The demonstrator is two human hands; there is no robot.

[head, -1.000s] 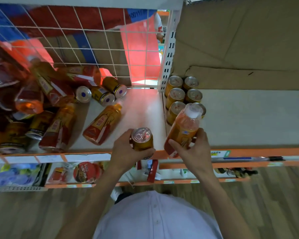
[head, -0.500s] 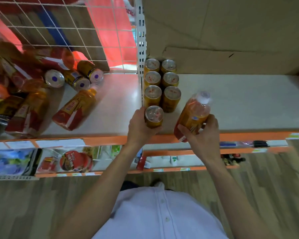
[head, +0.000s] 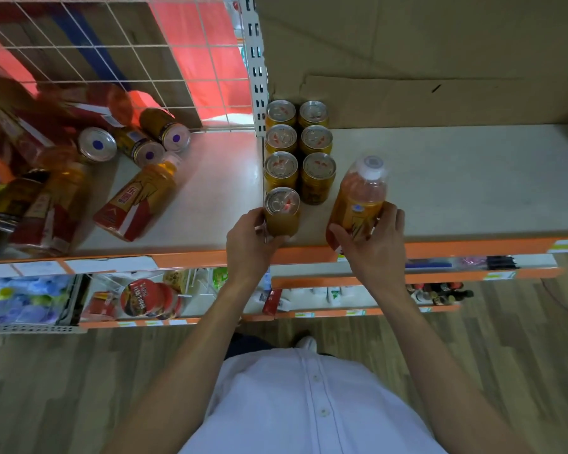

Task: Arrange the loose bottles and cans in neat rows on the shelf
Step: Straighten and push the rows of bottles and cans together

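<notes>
1. Stretching across the view is a pale shelf point(head: 456, 178) with an orange front strip point(head: 473, 245), split into two bays by a white slotted post point(head: 256, 67). Brown cardboard point(head: 407, 60) backs the right bay and a white wire grid point(head: 112, 60) backs the left one. A wood-look floor point(head: 522, 355) lies below, and lower shelves point(head: 145, 299) carry packaged goods.
2. Six gold cans point(head: 318, 178) stand upright in two columns of three, hard against the post in the right bay.
3. A loose heap of bottles and cans point(head: 46, 178) lies on its side in the left bay, and one labelled bottle point(head: 135, 201) lies nearest the post.
4. The left hand point(head: 248, 239) holds a can point(head: 282, 211) upright just in front of the left column. Its fingers curl round the can's left side and hide the base, so I cannot tell whether the can rests on the shelf.
5. The right hand point(head: 374, 247) grips a white-capped bottle of orange drink point(head: 358, 201) with its fingers spread round the lower body. The bottle leans cap-first toward the back, near the front strip and apart from the right column.
6. A second ago the can hung off the front strip by the post; now it lines up with the left column. The bottle then overlapped the front cans and now sits clear to their right.
</notes>
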